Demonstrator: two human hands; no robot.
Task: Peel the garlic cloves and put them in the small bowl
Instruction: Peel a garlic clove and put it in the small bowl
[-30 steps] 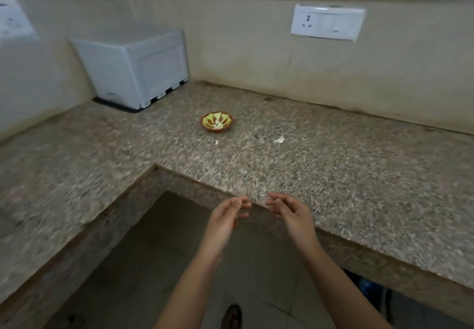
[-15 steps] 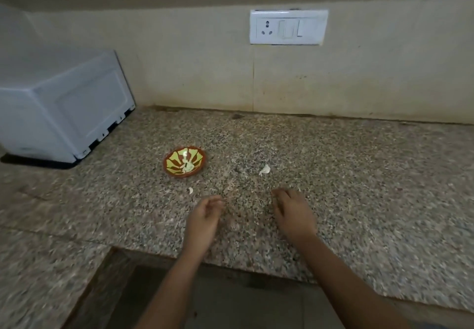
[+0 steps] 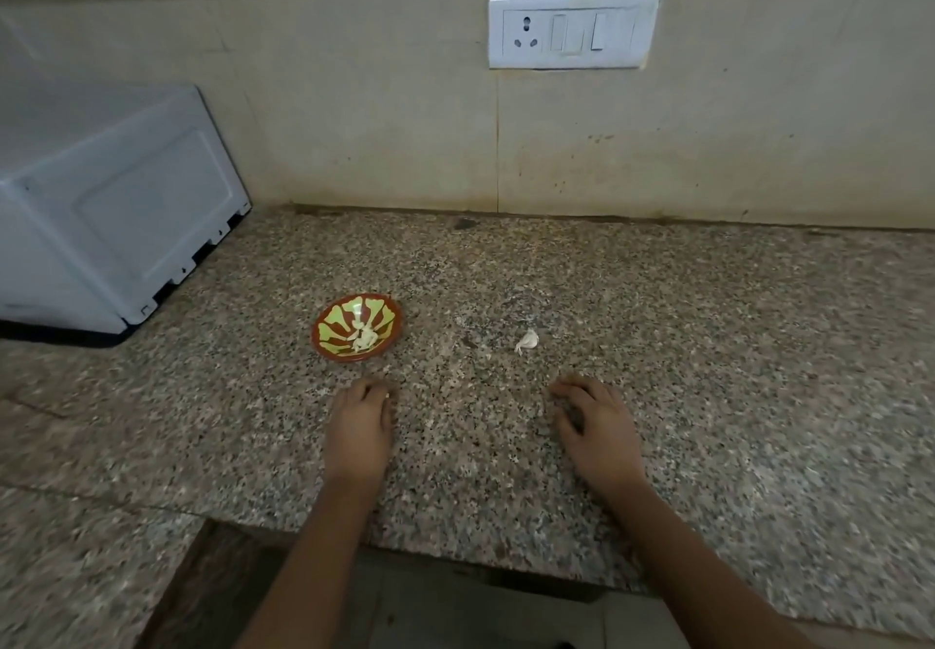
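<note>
A white box-shaped appliance [image 3: 111, 223] sits on the speckled granite counter [image 3: 708, 344]. The small red-brown bowl with yellow-green rays [image 3: 324, 339] holds pale peeled garlic cloves [image 3: 364, 337]. Near it the left hand [image 3: 360, 420] rests with its fingers curled under, and I cannot tell whether it pinches anything. One white garlic clove [image 3: 527, 340] lies just beyond the right hand [image 3: 597, 425], whose loose, spread fingers grip nothing.

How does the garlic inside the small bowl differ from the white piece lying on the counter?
The garlic is several pieces heaped together; the white piece lies alone. The garlic sits inside the small bowl, beyond the left hand; the white piece lies on the bare counter, beyond the right hand. Both are pale; no hand touches either.
</note>
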